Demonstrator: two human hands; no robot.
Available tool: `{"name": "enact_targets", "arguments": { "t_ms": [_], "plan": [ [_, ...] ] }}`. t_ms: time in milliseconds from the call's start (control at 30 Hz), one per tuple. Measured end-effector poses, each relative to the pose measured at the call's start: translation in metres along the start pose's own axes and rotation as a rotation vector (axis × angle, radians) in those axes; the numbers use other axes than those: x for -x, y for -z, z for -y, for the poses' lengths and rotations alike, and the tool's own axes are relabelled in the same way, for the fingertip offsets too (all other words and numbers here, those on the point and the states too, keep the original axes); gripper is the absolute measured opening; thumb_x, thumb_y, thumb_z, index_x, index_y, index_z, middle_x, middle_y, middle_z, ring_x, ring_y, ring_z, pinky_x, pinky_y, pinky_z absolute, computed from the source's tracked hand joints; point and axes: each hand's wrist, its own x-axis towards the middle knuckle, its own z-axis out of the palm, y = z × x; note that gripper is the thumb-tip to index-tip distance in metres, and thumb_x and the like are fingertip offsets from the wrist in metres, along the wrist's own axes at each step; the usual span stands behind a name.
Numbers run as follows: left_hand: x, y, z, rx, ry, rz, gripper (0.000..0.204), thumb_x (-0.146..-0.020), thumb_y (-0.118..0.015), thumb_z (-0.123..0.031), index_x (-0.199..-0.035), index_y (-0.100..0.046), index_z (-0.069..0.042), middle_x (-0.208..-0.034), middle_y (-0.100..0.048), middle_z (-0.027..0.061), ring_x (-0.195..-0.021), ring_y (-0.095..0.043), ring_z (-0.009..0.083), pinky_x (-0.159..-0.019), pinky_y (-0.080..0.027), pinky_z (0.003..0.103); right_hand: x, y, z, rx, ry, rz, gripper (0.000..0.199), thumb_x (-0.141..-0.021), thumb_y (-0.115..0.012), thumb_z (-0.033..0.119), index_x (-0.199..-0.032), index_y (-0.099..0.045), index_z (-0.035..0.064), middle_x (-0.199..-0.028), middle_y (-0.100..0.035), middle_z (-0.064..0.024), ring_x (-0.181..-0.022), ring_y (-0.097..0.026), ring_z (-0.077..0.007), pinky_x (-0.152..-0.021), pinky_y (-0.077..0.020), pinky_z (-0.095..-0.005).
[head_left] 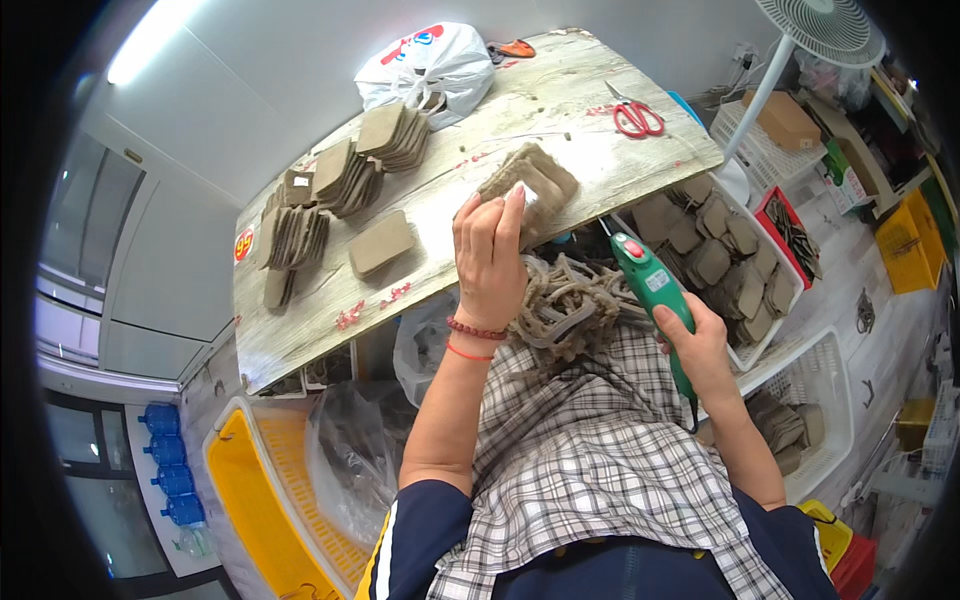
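Observation:
My left hand, raised over the table's near edge, pinches a square grey-brown pad with rough, fuzzy edges. My right hand is wrapped around a green hand-held electric tool with a red button. Its thin dark tip points up toward the table edge, apart from the pad, and a cord trails from its lower end. On my lap, between the hands, lies a tangled heap of grey-brown frame-shaped offcuts. One flat rounded-square pad rests on the table left of my left hand.
Stacks of similar pads and a white plastic bag occupy the table's left and back. Red-handled scissors lie at the far right. A white crate of pads stands right of the table, a yellow basket at lower left.

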Motion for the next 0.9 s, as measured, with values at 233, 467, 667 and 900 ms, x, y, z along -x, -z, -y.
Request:
{"name": "enact_targets", "arguments": {
  "t_ms": [233, 467, 667, 900],
  "plan": [
    [0.007, 0.036, 0.026, -0.148, -0.276, -0.031, 0.028, -0.074, -0.060, 0.007, -0.098, -0.057, -0.006, -0.098, -0.057, 0.0065, -0.095, -0.060, 0.0244, -0.084, -0.045, 0.041, 0.007, -0.001, -0.004, 0.013, -0.001, 0.081, 0.039, -0.088, -0.069, 0.033, -0.107, -0.062, -0.0007, -0.072, -0.060, -0.0003, -0.057, -0.052, -0.0056, -0.053, -0.0440, -0.0222],
    [0.004, 0.026, 0.015, 0.161, 0.229, -0.269, 0.020, -0.080, -0.059, 0.006, -0.096, -0.052, -0.005, -0.104, -0.059, 0.0080, -0.095, -0.059, 0.0235, -0.085, -0.044, 0.037, 0.007, -0.016, 0.002, -0.047, 0.036, 0.151, 0.042, -0.087, -0.071, 0.033, -0.109, -0.062, -0.0010, -0.072, -0.057, 0.0010, -0.060, -0.049, -0.0044, -0.054, -0.0420, -0.0214],
    [-0.003, 0.009, -0.019, 1.658, 1.420, -0.737, 0.030, -0.090, -0.057, 0.005, -0.119, -0.054, -0.002, -0.114, -0.062, 0.0067, -0.106, -0.059, 0.0195, -0.096, -0.049, 0.035, 0.011, -0.023, 0.028, -0.139, 0.042, 0.198, 0.040, -0.088, -0.070, 0.031, -0.110, -0.061, -0.0011, -0.072, -0.055, 0.0020, -0.061, -0.047, -0.0037, -0.054, -0.0401, -0.0202],
    [0.002, -0.003, -0.035, 1.769, 1.446, -0.655, 0.033, -0.089, -0.060, 0.002, -0.121, -0.052, -0.001, -0.118, -0.059, 0.0094, -0.112, -0.056, 0.0228, -0.104, -0.045, 0.040, 0.014, -0.018, 0.032, -0.148, 0.019, 0.171, 0.044, -0.088, -0.070, 0.033, -0.113, -0.060, -0.0015, -0.073, -0.057, 0.0019, -0.062, -0.049, -0.0036, -0.055, -0.0411, -0.0197]
  ]
}}
